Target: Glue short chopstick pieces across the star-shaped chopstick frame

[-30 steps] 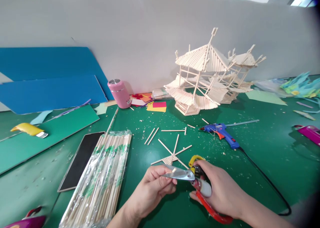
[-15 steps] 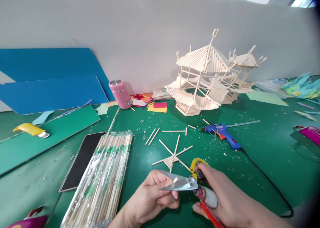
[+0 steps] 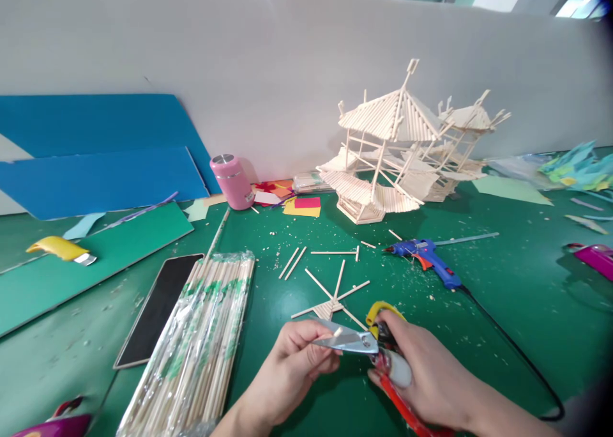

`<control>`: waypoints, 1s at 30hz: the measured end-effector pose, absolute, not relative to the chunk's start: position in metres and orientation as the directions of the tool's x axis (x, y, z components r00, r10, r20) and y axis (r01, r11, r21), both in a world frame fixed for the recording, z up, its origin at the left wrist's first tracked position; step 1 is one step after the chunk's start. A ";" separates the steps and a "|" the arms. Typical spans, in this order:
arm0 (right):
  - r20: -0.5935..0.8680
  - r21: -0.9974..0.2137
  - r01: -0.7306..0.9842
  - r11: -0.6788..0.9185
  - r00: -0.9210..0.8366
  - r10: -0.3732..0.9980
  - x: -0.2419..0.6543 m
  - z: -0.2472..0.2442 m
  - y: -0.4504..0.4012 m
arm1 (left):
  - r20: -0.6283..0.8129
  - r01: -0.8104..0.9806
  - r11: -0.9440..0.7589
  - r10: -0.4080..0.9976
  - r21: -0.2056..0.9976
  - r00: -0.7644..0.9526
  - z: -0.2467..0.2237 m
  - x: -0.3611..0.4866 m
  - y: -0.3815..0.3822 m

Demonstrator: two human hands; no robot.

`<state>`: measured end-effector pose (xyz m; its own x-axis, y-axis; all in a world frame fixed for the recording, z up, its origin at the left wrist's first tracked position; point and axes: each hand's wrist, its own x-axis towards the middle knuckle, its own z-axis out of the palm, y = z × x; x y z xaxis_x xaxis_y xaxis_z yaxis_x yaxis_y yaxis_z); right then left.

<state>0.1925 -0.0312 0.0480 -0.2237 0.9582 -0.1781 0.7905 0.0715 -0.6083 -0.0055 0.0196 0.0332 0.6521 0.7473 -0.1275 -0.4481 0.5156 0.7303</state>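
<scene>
My right hand (image 3: 426, 367) is wrapped round the handles of a pair of scissors (image 3: 352, 342), one handle yellow and one red. Between the fingers of my left hand (image 3: 299, 363) is a short wooden stick (image 3: 338, 332), its pale end showing at the scissor blades. Most of the stick is hidden by my fingers. Just beyond the blades lies a star-shaped frame of thin sticks (image 3: 335, 298), with one section filled by short strips. Two loose sticks (image 3: 292, 262) and a T-shaped stick piece (image 3: 334, 252) lie behind it.
A blue glue gun (image 3: 433, 261) lies at right, its black cord running toward me. At left are a plastic-wrapped stick bundle (image 3: 201, 341), a dark phone-like slab (image 3: 156, 315) and a yellow cutter (image 3: 60, 248). A pink flask (image 3: 233, 184) and a stick-built pavilion model (image 3: 383, 162) stand behind.
The scissor blades have closed to a narrower gap around the stick. My left hand has turned slightly, and both hands otherwise stay in nearly the same place.
</scene>
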 end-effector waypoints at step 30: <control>-0.250 -0.624 0.782 -0.010 -0.188 0.950 0.189 0.048 -0.029 | -0.046 -0.148 0.127 0.889 0.981 0.456 0.026 -0.007 0.019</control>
<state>0.1888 -0.0289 0.0480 -0.1876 0.9498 -0.2504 0.7818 -0.0100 -0.6235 -0.0075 0.0193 0.0261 0.4558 0.8889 -0.0462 -0.1484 0.1271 0.9807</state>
